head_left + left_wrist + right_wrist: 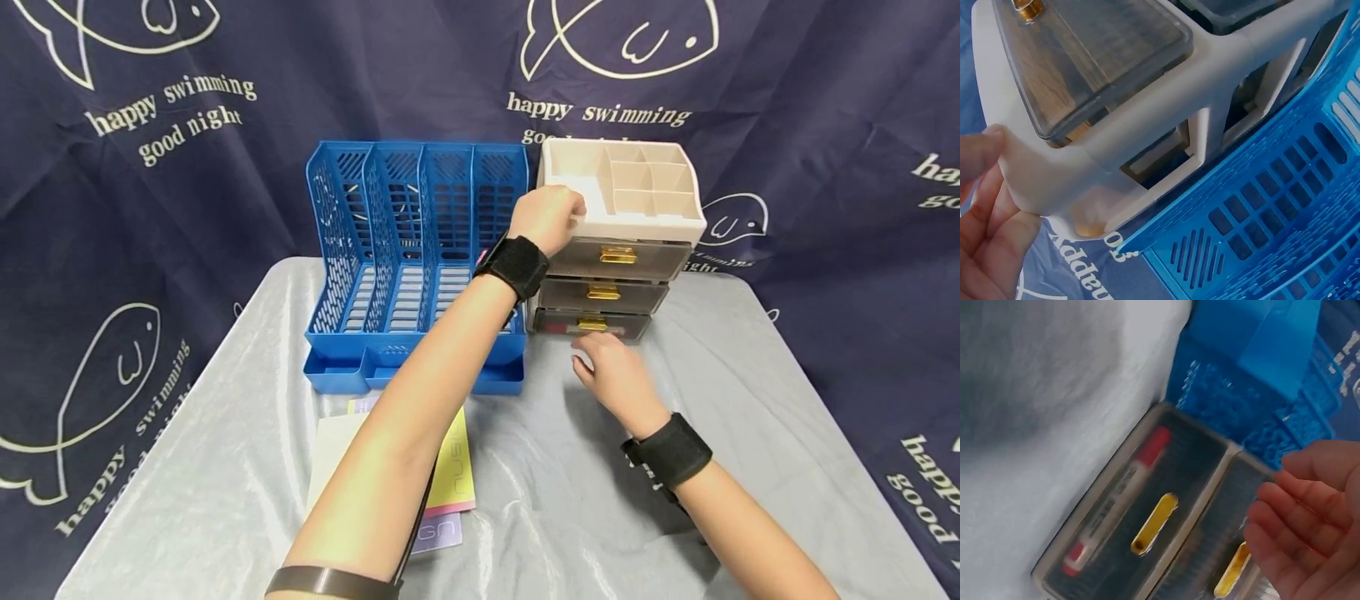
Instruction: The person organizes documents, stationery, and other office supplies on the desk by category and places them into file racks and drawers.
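The left hand (546,218) is laid on the near left top corner of the beige drawer organiser (645,196), with fingers and thumb curled round that corner; in the left wrist view the thumb (979,153) is seen pressed against the rounded beige edge. The right hand (611,371) is held just in front of the bottom drawer (588,325), fingers loosely bent and nothing gripped; in the right wrist view the open palm (1310,519) is seen beside the drawer fronts, apart from them. Inside the bottom drawer a marker with red ends (1116,503) is seen through the smoky front, just behind the gold handle (1154,524). Two further drawers, each with a gold handle, are stacked above it, and open compartments are set into the organiser's top. Directly to the left, touching or nearly touching the organiser, a blue file rack (412,258) with four upright slots is placed. Nearer, under the left forearm, a few coloured notebooks (453,467) are laid on the grey table cover (750,417). A dark blue printed cloth (150,167) is hung behind.
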{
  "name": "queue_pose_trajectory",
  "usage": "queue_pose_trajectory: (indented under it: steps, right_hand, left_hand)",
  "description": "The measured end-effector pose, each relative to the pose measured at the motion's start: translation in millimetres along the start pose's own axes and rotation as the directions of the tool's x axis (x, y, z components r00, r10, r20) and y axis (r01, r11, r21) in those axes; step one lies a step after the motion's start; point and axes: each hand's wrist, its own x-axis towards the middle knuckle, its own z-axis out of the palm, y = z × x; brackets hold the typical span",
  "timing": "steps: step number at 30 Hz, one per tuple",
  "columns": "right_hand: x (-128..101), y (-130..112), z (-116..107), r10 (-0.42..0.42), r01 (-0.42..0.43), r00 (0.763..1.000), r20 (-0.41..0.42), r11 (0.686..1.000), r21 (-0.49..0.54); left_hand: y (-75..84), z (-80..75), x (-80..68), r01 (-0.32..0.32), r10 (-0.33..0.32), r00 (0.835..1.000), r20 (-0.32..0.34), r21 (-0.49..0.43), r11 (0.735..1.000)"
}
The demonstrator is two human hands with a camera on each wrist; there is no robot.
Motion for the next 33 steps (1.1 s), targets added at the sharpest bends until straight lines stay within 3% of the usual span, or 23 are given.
queue_pose_trajectory:
  steps: [4,10,18,21,26,33]
  right_hand:
    - [-6,-9,-2,-0.018,0.018,0.999,-0.027,1.000,0.007]
    - [-11,-23,9,-0.041,0.042,0.999,-0.029,0.998,0.037]
    - [-24,-47,10,-0.085,0.081,0.996,0.019,0.984,0.156]
    - [-30,-56,10,-0.077,0.055,0.995,0.062,0.955,0.292]
    - [-47,-67,13,-0.052,-0.029,0.988,0.143,0.857,0.515]
    - [-57,-83,15,-0.033,-0.081,0.986,0.166,0.770,0.633]
  left_hand:
    - [-4.0,0.0,-2.2,-0.024,0.024,1.000,-0.002,-0.035,0.999]
    - [-17.0,-9.8,-14.4,-0.049,0.045,0.997,-0.065,-0.060,0.997]
    - [-34.9,-36.6,-56.3,-0.098,0.089,0.988,-0.125,-0.065,0.993]
    - [-43.7,-45.8,-77.2,-0.105,0.098,0.985,-0.140,-0.046,0.993]
    - [-65.4,-47.1,-122.4,-0.089,0.087,0.985,-0.147,-0.006,0.996]
    - [-98.2,-44.2,-185.7,-0.063,0.058,0.973,-0.222,-0.014,0.998]
